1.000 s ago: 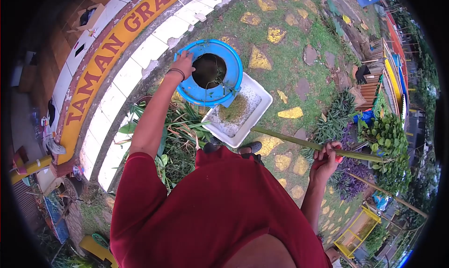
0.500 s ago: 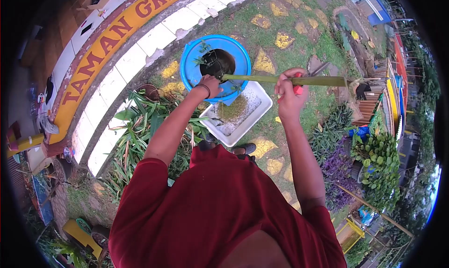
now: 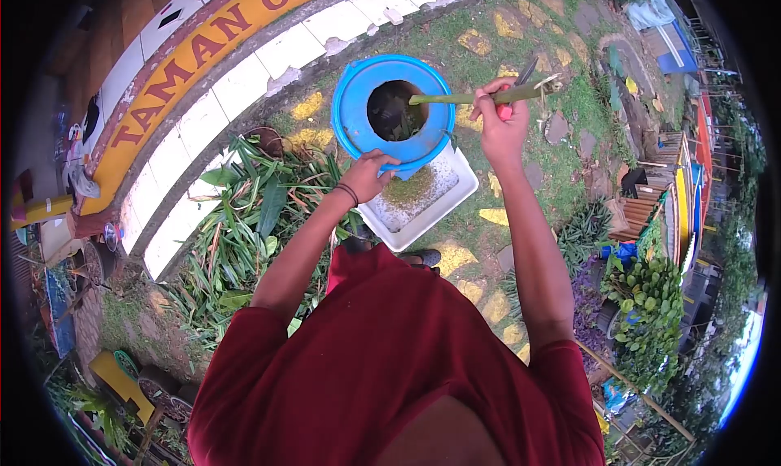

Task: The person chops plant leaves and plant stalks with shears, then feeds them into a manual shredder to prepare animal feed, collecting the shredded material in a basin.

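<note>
A round blue barrel point(image 3: 355, 112) with a dark round opening stands in front of me. Some green leaves point(image 3: 403, 127) lie inside the opening. My left hand point(image 3: 368, 176) is at the barrel's near rim, its fingers curled onto the edge. In my right hand point(image 3: 499, 128), right of the barrel, are red-handled shears point(image 3: 506, 111) and a thick green stalk point(image 3: 455, 98). The stalk's pale cut end is over the opening, and its frayed end points right. The shears' dark blade points up and away; part of their handles is hidden by my fingers.
A white tray point(image 3: 462, 191) with brownish-green bits sits below the barrel. Cut leaves and stems point(image 3: 244, 246) are heaped at the left. A tiled ledge point(image 3: 268, 59) curves behind them. Yellow-painted stepping stones point(image 3: 451, 257) dot the grass. Potted plants point(image 3: 651, 295) stand on the right.
My left hand has drawn back from the opening to the near rim. Leafy bits at the opening's edge are gone from there. My right hand has moved up with the shears and stalk.
</note>
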Demonstrator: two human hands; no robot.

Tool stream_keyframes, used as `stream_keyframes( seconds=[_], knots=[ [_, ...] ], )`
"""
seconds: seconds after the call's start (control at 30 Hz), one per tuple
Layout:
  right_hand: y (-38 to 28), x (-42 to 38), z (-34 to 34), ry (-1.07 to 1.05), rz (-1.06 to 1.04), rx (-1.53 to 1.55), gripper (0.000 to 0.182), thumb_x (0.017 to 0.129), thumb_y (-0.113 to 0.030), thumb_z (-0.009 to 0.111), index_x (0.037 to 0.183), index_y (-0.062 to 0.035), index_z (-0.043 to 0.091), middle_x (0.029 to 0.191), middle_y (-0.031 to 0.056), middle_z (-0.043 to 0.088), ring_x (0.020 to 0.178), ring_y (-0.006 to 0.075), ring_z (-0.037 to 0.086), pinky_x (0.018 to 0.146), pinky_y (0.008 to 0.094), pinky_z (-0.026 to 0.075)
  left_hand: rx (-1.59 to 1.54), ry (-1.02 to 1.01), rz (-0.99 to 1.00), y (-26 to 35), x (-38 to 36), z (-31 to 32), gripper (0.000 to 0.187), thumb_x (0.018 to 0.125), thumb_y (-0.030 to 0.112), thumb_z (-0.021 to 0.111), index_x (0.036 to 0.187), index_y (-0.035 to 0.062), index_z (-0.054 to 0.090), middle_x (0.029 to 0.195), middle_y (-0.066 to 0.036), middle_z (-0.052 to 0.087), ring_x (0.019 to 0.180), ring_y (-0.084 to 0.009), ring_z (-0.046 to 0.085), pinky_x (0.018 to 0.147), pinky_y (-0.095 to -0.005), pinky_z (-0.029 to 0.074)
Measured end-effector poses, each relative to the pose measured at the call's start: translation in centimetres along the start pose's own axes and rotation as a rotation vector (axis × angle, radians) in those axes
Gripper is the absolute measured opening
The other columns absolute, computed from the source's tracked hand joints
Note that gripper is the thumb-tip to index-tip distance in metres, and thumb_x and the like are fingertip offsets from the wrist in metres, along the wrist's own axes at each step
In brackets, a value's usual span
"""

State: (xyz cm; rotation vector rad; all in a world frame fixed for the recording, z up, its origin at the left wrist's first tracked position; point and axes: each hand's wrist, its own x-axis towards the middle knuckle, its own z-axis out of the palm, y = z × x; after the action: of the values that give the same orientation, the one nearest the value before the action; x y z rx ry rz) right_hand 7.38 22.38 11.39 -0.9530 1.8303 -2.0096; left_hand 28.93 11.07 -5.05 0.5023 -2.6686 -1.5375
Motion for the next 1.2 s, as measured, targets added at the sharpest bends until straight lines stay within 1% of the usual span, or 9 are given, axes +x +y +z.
stream_keyframes(
  seconds=[0.27,0.4,0.5,0.67,0.77,0.83,0.93,1.0,1.2],
  knots=[
    [-8.0,0.7,-0.8,-0.037,0.042,0.169,0.018,0.090,0.006,0.060,0.100,-0.0042,0.051,0.084,0.0048,0.056,0.063,0.0095,0.053,0.053,0.0242,0.047,0.088,-0.047,-0.028,-3.4,-2.1,3.2,0.032,0.090,0.020,0.062,0.121,0.0112,0.063,0.127,-0.015,0.056,0.123,-0.0349,0.053,0.106,-0.0431,0.043],
    [-8.7,-1.7,0.4,-0.052,-0.001,-0.034,0.017,0.089,0.006,0.059,0.099,-0.0042,0.050,0.084,0.0050,0.053,0.062,0.0105,0.050,0.054,0.0260,0.047,0.050,-0.128,-0.050,-2.5,-2.4,1.5,0.034,0.090,0.019,0.064,0.122,0.0105,0.062,0.128,-0.014,0.056,0.124,-0.0347,0.052,0.106,-0.0427,0.043],
    [-9.8,-2.5,-0.2,-0.014,-0.101,-0.129,0.016,0.089,0.005,0.058,0.099,-0.0044,0.049,0.083,0.0051,0.052,0.061,0.0113,0.047,0.054,0.0270,0.046,0.171,0.105,0.038,-1.0,0.3,0.7,0.039,0.087,0.016,0.069,0.125,0.0118,0.060,0.123,-0.013,0.055,0.119,-0.0343,0.054,0.104,-0.0432,0.045],
    [-12.9,-2.4,-3.8,0.123,-0.180,-0.072,0.020,0.088,0.009,0.057,0.101,-0.0044,0.048,0.086,0.0074,0.052,0.063,0.0116,0.050,0.055,0.0282,0.048,0.214,0.210,0.176,2.3,9.0,0.4,0.046,0.085,0.020,0.071,0.129,0.0138,0.056,0.126,-0.012,0.049,0.120,-0.0324,0.054,0.102,-0.0447,0.046],
    [-13.8,-3.6,-5.2,0.223,-0.139,-0.047,0.018,0.089,0.007,0.055,0.100,-0.0049,0.048,0.087,0.0082,0.052,0.063,0.0115,0.048,0.055,0.0284,0.048,0.250,0.127,0.008,1.1,13.5,1.7,0.043,0.087,0.027,0.071,0.125,0.0120,0.058,0.125,-0.013,0.055,0.118,-0.0335,0.057,0.096,-0.0467,0.050],
    [-14.0,-4.8,-6.0,0.238,-0.140,-0.076,0.018,0.089,0.007,0.055,0.100,-0.0052,0.048,0.087,0.0080,0.051,0.063,0.0114,0.048,0.055,0.0285,0.048,0.350,-0.117,-0.168,0.8,15.0,2.2,0.033,0.089,0.033,0.069,0.114,0.0100,0.066,0.118,-0.016,0.065,0.112,-0.0336,0.063,0.094,-0.0465,0.051],
    [-14.0,-6.9,-8.6,0.275,-0.123,-0.141,0.020,0.088,0.002,0.060,0.101,-0.0087,0.049,0.088,0.0050,0.051,0.069,0.0114,0.049,0.054,0.0260,0.047,0.304,-0.111,-0.178,0.4,14.9,1.1,0.028,0.091,0.033,0.067,0.100,0.0080,0.072,0.105,-0.017,0.071,0.104,-0.0340,0.068,0.090,-0.0455,0.054],
    [-14.3,-7.9,-9.9,0.351,-0.135,-0.185,0.020,0.088,0.006,0.057,0.100,-0.0066,0.048,0.086,0.0068,0.050,0.065,0.0120,0.050,0.053,0.0269,0.047,0.304,0.027,-0.231,-0.3,14.3,-0.9,0.026,0.091,0.032,0.065,0.097,0.0076,0.075,0.099,-0.017,0.073,0.099,-0.0337,0.069,0.085,-0.0446,0.056],
    [-13.3,-10.8,-12.2,0.478,-0.027,-0.069,0.022,0.086,0.005,0.060,0.100,-0.0081,0.048,0.089,0.0050,0.050,0.068,0.0113,0.051,0.053,0.0263,0.050,0.947,-0.074,-0.109,-5.3,17.3,-2.4,0.020,0.093,0.023,0.063,0.102,0.0112,0.076,0.103,-0.013,0.074,0.098,-0.0291,0.071,0.081,-0.0426,0.057]
  ],
)
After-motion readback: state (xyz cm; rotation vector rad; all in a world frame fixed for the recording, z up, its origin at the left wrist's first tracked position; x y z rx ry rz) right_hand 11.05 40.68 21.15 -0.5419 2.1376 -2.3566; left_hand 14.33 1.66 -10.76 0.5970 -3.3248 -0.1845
